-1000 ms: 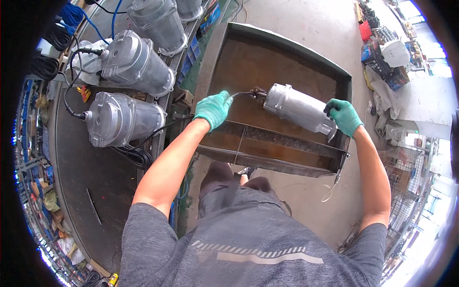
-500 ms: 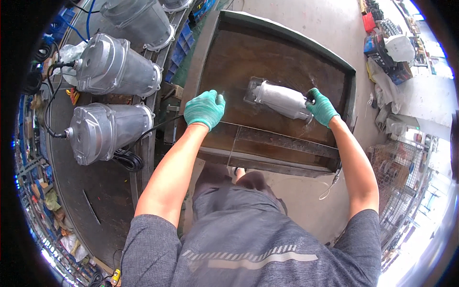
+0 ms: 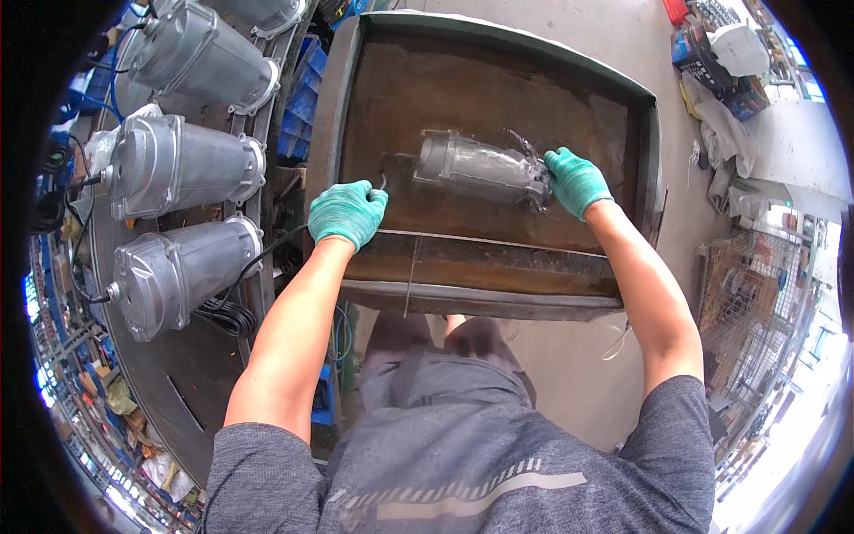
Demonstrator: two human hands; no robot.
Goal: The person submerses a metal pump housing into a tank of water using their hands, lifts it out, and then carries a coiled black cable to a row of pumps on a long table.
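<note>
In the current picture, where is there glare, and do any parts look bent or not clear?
Head view: glare washes out the lower right rim; head view: the bench edge bows outward near the left rim; head view: a splash obscures the casing's end near the right hand.

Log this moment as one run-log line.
Left hand: closed around black cable | Right hand: at right end of metal casing | Metal casing: lying in liquid inside tank

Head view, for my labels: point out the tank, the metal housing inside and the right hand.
Tank (image 3: 330, 125), head view: left rim.
Metal housing (image 3: 482, 167), head view: midbody.
Right hand (image 3: 579, 183), head view: gloved back.
</note>
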